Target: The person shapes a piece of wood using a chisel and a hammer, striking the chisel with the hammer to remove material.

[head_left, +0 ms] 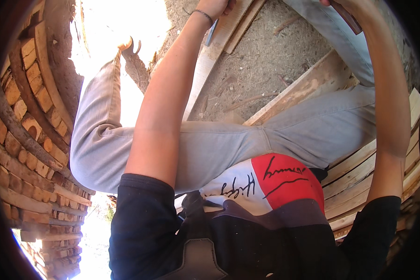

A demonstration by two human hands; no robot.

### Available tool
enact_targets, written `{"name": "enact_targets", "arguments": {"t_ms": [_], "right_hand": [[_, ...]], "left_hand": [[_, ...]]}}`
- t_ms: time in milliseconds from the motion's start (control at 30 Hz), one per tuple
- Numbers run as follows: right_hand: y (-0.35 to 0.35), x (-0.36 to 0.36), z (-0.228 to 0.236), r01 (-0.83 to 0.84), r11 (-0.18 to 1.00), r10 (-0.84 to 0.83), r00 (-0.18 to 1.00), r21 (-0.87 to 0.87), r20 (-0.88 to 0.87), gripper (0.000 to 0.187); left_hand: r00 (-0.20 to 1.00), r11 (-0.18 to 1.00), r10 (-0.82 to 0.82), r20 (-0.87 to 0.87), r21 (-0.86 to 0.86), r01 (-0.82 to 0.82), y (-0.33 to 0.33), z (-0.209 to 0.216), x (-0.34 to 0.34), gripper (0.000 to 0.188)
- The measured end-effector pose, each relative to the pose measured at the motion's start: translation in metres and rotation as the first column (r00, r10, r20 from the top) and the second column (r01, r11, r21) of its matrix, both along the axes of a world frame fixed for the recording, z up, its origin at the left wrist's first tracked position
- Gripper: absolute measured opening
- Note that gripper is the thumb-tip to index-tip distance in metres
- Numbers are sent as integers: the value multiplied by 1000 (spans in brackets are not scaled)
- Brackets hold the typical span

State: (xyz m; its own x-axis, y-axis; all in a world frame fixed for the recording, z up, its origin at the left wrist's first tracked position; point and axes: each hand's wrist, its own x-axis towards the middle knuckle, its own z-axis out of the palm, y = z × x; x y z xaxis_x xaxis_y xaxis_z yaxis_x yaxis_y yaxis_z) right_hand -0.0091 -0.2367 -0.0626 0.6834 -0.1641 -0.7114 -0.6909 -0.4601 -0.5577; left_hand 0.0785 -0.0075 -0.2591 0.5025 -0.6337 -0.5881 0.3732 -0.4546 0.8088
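Observation:
My left hand (215,6) is at the top edge, above a long pale wooden board (218,50) lying on the ground. Its visible fingers are curled in, and the frame cuts off what they may hold. Just below the wrist, a thin bluish strip (211,34) lies against the board. At the top right, my right hand (354,3) is closed around a brown, flat-sided handle (347,17). The handle's lower end sticks out beside my forearm; its other end is out of view.
A second narrow board (244,25) lies alongside the first. Another plank (303,86) slants by my bent legs (219,142). Stacked cut wood (30,130) rises at the left, with light slats (354,182) at the right. Twigs litter the rough ground (238,77).

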Motion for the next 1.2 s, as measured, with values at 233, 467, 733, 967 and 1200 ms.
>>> {"name": "enact_targets", "arguments": {"t_ms": [233, 467, 733, 967, 1200], "right_hand": [[-7, 14, -8, -47, 995, 44, 999, -91, -30, 35], [-12, 35, -15, -177, 982, 175, 984, -63, -44, 35], [9, 33, -22, -157, 982, 147, 984, -108, -98, 39], [3, 28, -5, -156, 983, 162, 986, -98, 51, 40], [7, 25, -15, -83, 989, 85, 996, -124, 18, 40]], "left_hand": [[999, 997, -48, 3, 57, 48, -3, -5, 7, 53], [995, 999, -46, -92, 19, 48, -4, -9, 10, 49], [993, 994, -101, -61, 24, 102, -7, -5, 9, 49], [995, 995, -97, -16, 31, 98, -2, 1, 11, 50], [991, 990, -130, -15, 60, 131, 5, -2, 11, 51]]}}
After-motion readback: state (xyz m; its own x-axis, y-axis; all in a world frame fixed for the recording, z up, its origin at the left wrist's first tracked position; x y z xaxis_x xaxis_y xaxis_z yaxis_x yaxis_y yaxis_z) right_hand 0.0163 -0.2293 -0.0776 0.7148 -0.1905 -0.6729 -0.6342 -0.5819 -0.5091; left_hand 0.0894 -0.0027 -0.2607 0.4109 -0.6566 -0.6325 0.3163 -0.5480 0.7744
